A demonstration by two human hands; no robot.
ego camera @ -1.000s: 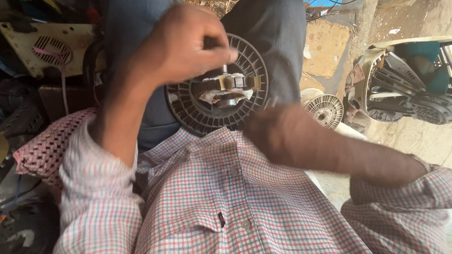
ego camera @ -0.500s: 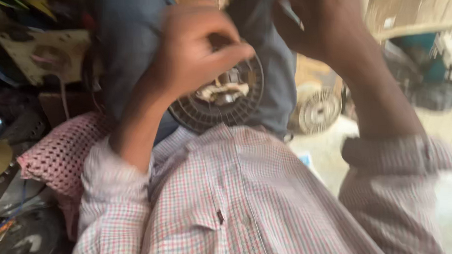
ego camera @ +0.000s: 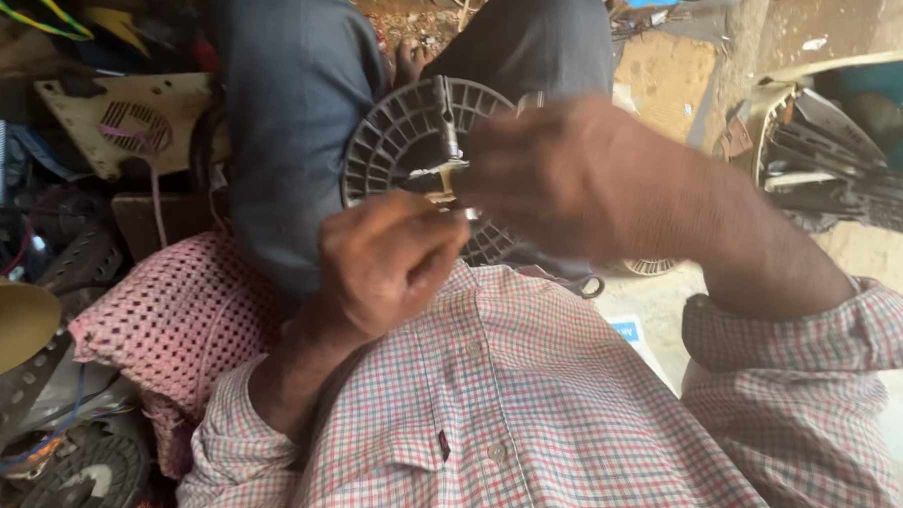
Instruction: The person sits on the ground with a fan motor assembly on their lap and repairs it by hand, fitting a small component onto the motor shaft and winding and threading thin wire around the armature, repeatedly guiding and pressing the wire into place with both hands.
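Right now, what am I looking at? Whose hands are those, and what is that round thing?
The camera sits on a person's head and looks down, so you see their own checked shirt and both hands. The left hand and the right hand meet at a dark round plastic grille with ribs like wheel spokes, resting on their lap. They grip a small metal part at its middle; what it is stays unclear. Beside them lie a pink mesh cloth and fan parts.
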